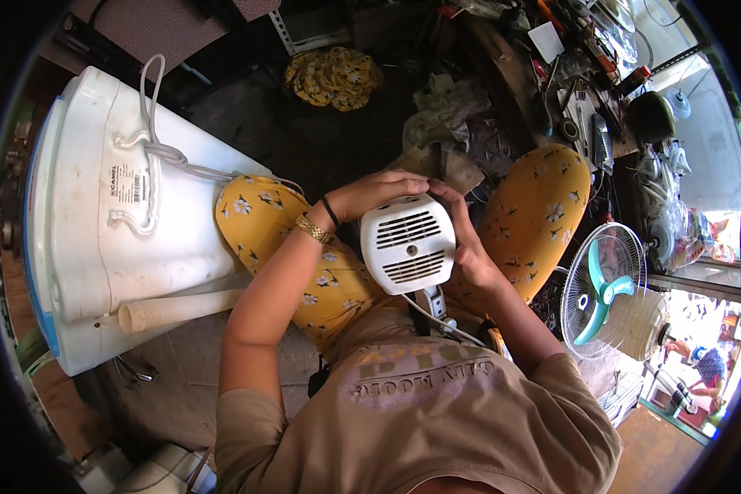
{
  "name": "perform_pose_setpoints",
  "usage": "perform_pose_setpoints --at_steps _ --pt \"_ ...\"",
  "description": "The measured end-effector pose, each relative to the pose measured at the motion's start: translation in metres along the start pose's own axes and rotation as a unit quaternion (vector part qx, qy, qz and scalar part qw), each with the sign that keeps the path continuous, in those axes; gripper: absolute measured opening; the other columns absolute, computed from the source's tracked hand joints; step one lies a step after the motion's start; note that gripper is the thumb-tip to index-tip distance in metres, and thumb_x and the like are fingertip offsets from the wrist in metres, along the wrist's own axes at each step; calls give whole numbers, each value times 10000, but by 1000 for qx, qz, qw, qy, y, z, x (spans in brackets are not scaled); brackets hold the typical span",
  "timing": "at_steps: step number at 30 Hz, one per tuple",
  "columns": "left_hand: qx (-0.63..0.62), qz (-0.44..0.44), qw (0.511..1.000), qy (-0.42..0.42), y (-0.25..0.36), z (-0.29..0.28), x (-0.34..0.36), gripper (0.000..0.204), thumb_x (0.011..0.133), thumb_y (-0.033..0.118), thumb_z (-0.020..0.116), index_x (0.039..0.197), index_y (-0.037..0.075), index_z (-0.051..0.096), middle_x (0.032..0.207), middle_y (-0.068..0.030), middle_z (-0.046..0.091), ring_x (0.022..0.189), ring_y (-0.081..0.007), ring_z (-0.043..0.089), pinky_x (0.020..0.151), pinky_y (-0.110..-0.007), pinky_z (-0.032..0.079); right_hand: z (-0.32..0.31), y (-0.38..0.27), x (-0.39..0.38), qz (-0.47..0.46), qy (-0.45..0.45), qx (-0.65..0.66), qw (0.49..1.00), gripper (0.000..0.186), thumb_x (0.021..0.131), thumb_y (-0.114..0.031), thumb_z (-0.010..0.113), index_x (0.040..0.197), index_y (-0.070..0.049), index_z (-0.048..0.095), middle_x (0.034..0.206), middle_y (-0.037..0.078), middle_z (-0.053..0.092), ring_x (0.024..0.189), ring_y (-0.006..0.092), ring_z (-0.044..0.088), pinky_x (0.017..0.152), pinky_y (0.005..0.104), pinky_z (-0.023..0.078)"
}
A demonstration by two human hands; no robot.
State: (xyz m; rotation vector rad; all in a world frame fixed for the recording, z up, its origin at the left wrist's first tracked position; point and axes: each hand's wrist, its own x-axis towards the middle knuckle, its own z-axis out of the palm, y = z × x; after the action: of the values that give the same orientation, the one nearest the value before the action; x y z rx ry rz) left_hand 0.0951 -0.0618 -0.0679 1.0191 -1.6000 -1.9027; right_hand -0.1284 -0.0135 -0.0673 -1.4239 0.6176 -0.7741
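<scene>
Both hands, left hand (380, 191) and right hand (468, 239), clasp white vented motor housing (407, 243); white labelled tub (115, 206) left.

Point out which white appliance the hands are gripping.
The small white vented housing in the lap, held by the left hand and right hand. The big white machine lies untouched at left.
</scene>
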Motion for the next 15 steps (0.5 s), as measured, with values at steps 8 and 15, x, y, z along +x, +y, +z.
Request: perform_pose_setpoints --at_steps 8,15 --pt "-182 11 983 -2 -20 -1 -17 566 926 489 474 1205 15 606 1141 -88 594 1075 -173 566 957 -311 447 -3 3 -43 151 50 146 976 862 811 -81 669 1505 -24 159 1535 194 216 1410 268 254 1118 403 289" --pt "-187 7 982 0 -16 1 -21 652 895 570 496 1234 17 563 1132 -106 614 1049 -167 589 923 -311 484 2 55 -52 172 94 -12 981 491 859 52 564 1339 67 461 1279 181 585 1189 226 544 1025 321 415"
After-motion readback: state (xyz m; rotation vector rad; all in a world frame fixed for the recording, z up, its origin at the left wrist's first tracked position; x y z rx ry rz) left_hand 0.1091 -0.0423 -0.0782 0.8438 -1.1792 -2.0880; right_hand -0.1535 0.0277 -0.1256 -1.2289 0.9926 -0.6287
